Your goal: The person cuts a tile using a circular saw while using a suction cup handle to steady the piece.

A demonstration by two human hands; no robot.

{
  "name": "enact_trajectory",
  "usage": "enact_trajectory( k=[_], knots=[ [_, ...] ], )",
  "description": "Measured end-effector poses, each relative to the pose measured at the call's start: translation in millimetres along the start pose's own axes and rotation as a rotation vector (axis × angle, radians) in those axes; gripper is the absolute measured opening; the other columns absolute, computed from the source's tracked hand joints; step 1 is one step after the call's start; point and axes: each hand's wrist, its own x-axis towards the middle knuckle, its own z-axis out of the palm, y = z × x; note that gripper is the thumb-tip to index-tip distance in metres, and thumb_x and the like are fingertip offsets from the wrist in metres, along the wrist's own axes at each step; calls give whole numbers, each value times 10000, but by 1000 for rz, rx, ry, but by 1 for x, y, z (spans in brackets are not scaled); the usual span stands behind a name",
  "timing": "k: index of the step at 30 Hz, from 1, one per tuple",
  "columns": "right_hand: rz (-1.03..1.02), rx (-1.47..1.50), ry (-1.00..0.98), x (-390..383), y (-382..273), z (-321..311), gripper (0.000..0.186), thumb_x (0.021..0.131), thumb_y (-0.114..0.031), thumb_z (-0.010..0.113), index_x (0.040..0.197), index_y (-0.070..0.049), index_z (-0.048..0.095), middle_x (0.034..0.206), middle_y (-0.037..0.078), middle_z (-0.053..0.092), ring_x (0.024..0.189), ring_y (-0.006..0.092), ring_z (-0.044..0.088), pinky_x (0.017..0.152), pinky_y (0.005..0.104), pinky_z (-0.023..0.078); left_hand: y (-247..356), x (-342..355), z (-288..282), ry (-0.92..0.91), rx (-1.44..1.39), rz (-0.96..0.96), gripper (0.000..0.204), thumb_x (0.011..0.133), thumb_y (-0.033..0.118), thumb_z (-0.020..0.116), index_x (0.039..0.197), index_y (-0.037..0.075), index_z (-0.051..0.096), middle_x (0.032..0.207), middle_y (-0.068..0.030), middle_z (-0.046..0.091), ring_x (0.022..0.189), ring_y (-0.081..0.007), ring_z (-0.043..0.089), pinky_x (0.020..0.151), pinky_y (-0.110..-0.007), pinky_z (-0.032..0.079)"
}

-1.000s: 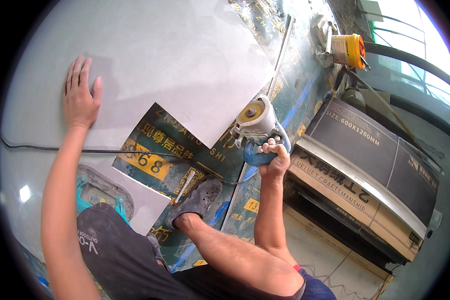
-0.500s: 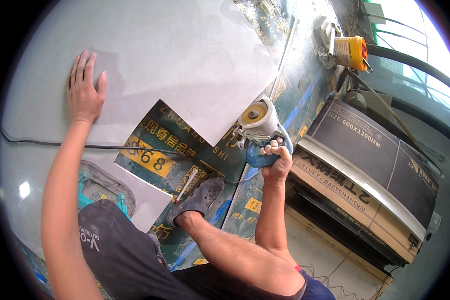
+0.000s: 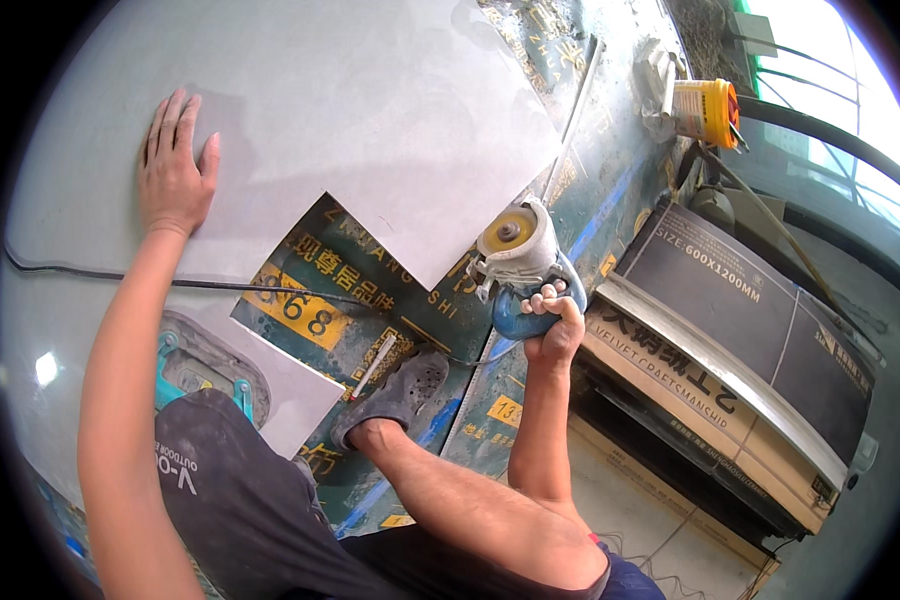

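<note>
My left hand (image 3: 177, 165) lies flat on a large pale grey tile (image 3: 370, 90), fingers stretched out. The tile has a rectangular notch cut from its near corner. My right hand (image 3: 553, 318) is wrapped round the blue handle of a handheld tile saw (image 3: 522, 262), whose yellowish round blade (image 3: 508, 231) faces up under a dusty pale guard. The saw is held beside the tile's right corner. A black cord (image 3: 300, 294) runs across the tile and the notch beneath my left forearm. Whether the blade spins cannot be told.
Green printed floor covering (image 3: 370, 270) shows through the notch. A white marker-like stick (image 3: 373, 366) lies near my grey clog (image 3: 400, 397). A teal suction lifter (image 3: 205, 375) sits on the tile. Stacked tile cartons (image 3: 740, 300) stand right, a yellow bucket (image 3: 705, 110) beyond. A metal strip (image 3: 576, 112) lies alongside.
The view has shifted slightly. My left hand stays flat on the tile, and my right hand still grips the saw beside the corner, with hardly any movement.
</note>
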Motion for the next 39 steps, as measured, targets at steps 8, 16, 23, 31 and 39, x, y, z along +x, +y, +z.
enact_trajectory(
  k=[8, 16, 23, 31, 39],
  knots=[
    [6, -20, 1, -2, 2, -2, 308, 720, 17, 517, 1009, -85, 483, 791, 11, 472, 657, 148, 452, 665, 322, 434, -1, 1, -1, -1, 8, 3, 524, 1020, 358, 500, 1499, 159, 419, 1587, -49, 382, 1462, -264, 357, 1200, -401, 305],
    [7, 29, 26, -4, 4, -1, 300, 724, 14, 522, 1005, -88, 487, 795, 8, 474, 664, 144, 452, 667, 319, 433, 2, 2, -3, -15, 4, -5, 526, 1020, 357, 503, 1500, 156, 422, 1588, -50, 383, 1466, -269, 351, 1202, -403, 302],
    [-27, -9, 15, -2, 4, 2, 286, 725, 7, 526, 996, -79, 492, 791, 13, 480, 655, 149, 459, 656, 326, 441, -3, 1, 0, 5, -15, 13, 529, 1017, 356, 505, 1499, 153, 423, 1584, -53, 388, 1466, -268, 350, 1198, -405, 305],
    [-30, -9, 43, 0, 6, 2, 294, 727, 4, 529, 1006, -78, 493, 797, 14, 478, 664, 154, 468, 659, 326, 448, -1, 1, -2, -9, 5, 7, 529, 1016, 355, 506, 1500, 159, 421, 1587, -49, 381, 1464, -268, 352, 1199, -404, 306],
    [-25, -2, 9, -2, 7, 0, 327, 727, 13, 528, 1035, -87, 484, 796, 6, 467, 665, 145, 465, 666, 318, 443, 0, 2, -3, -4, -6, 1, 526, 1015, 354, 510, 1497, 160, 424, 1582, -48, 387, 1462, -265, 354, 1195, -402, 314]
  ],
)
